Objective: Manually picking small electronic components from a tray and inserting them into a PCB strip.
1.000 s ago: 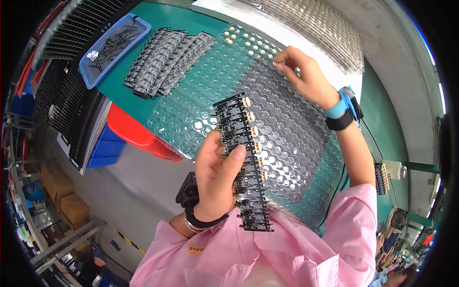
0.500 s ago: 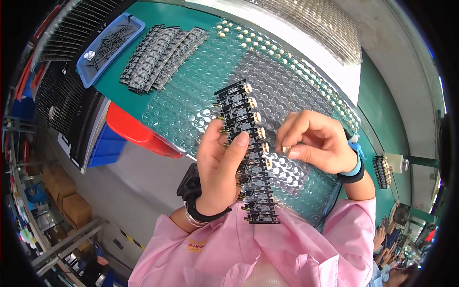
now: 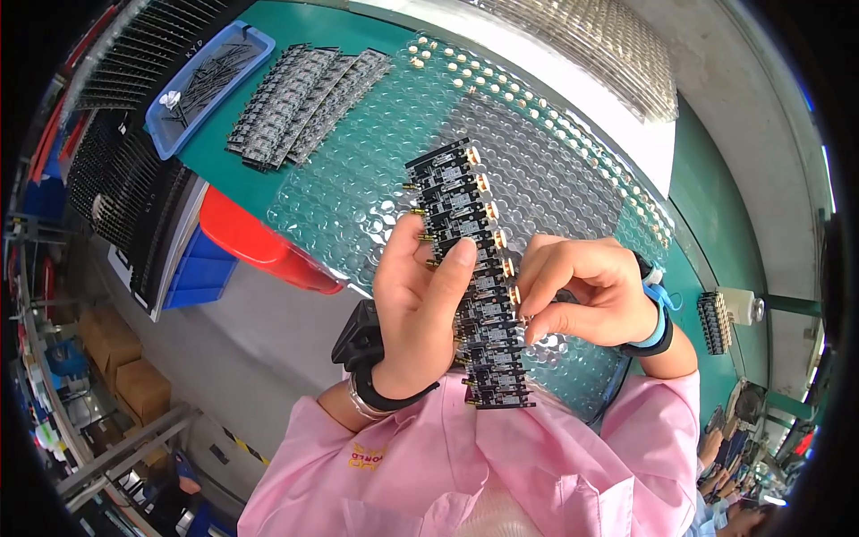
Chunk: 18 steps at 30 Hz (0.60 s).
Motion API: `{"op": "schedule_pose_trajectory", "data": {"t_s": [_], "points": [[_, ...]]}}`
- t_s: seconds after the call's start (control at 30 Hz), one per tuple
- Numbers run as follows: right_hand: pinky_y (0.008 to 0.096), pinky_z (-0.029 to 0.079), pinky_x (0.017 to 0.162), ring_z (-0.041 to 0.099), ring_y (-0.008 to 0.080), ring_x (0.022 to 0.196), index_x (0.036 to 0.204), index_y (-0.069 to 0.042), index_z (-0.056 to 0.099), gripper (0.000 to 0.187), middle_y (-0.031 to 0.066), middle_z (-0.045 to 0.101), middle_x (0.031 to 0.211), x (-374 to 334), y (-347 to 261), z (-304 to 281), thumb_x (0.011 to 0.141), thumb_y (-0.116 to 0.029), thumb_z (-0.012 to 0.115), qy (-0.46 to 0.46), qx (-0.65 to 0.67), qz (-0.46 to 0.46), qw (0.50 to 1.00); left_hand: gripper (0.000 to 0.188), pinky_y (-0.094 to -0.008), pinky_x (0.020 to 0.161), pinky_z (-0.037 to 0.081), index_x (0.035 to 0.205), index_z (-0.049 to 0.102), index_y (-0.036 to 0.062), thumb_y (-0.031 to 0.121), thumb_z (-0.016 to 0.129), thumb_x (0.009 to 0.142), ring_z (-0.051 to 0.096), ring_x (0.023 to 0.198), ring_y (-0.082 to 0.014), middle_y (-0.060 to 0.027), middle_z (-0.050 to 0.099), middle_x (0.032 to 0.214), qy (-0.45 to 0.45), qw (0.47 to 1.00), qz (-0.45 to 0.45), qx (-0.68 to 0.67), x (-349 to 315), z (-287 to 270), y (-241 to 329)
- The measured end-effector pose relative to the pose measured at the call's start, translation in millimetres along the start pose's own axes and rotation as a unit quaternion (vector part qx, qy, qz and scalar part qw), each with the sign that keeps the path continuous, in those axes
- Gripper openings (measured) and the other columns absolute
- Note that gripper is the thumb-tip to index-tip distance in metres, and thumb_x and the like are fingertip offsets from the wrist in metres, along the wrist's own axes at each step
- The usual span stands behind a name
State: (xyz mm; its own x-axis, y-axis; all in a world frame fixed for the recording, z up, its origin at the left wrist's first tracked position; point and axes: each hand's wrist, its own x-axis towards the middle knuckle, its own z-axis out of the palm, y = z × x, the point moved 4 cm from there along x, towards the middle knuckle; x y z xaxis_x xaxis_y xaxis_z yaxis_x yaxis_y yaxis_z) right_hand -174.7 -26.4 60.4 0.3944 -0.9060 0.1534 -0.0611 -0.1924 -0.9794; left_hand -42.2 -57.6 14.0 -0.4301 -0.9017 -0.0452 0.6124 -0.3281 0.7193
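My left hand [image 3: 420, 300] grips a long black strip of joined circuit boards [image 3: 452, 199], thumb on its face and fingers behind. Small round cream-and-copper parts [image 3: 491, 211] stand along the upper stretch of its right edge. Pinched together, the thumb and forefinger of my right hand [image 3: 591, 291] meet that edge just below the lowest of these parts. The small round part between them is mostly hidden by the fingertips. Beneath both hands lies a clear dimpled plastic tray [image 3: 358, 170], with rows of similar cream round parts [image 3: 510, 88] along its far side.
More circuit board strips [image 3: 300, 103] lie stacked at the far left of the green table [image 3: 380, 29], beside a blue bin [image 3: 183, 132] of thin dark pieces. A red stool [image 3: 255, 246] stands left. Stacked clear trays [image 3: 599, 49] are at the back; a small board stack [image 3: 715, 322] sits right.
My right hand has come down and slightly left, bringing the small round part to the strip's edge. My left hand has shifted the strip slightly right and up.
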Motion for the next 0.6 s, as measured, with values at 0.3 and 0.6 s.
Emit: {"op": "schedule_pose_trajectory", "data": {"t_s": [0.3,0.6], "points": [[0.0273,0.041,0.06,0.053,0.0181,0.069,0.075,0.0,0.058,0.015,0.0095,0.059,0.072,-0.1,2.4,1.7,0.067,-0.002,0.07,0.039,0.064,0.01,0.997,0.017,-0.017,0.056,0.038,0.1,0.041,0.002,0.008,0.049,0.086,0.048,0.067,-0.0023,-0.0018,0.054,0.082,0.002,1.0,0.026,0.003,1.6,-2.4,-0.1],[0.0268,0.042,0.059,0.054,0.0176,0.067,0.074,0.0,0.058,0.013,0.0093,0.06,0.071,4.1,-5.3,0.6,0.067,0.0,0.07,0.028,-0.069,-0.032,0.997,0.018,-0.0171,0.057,0.039,0.1,0.041,0.0016,0.008,0.049,0.086,0.048,0.069,-0.0023,-0.0019,0.054,0.083,-0.001,0.999,0.04,0.018,2.4,-7.4,-1.7]]}}
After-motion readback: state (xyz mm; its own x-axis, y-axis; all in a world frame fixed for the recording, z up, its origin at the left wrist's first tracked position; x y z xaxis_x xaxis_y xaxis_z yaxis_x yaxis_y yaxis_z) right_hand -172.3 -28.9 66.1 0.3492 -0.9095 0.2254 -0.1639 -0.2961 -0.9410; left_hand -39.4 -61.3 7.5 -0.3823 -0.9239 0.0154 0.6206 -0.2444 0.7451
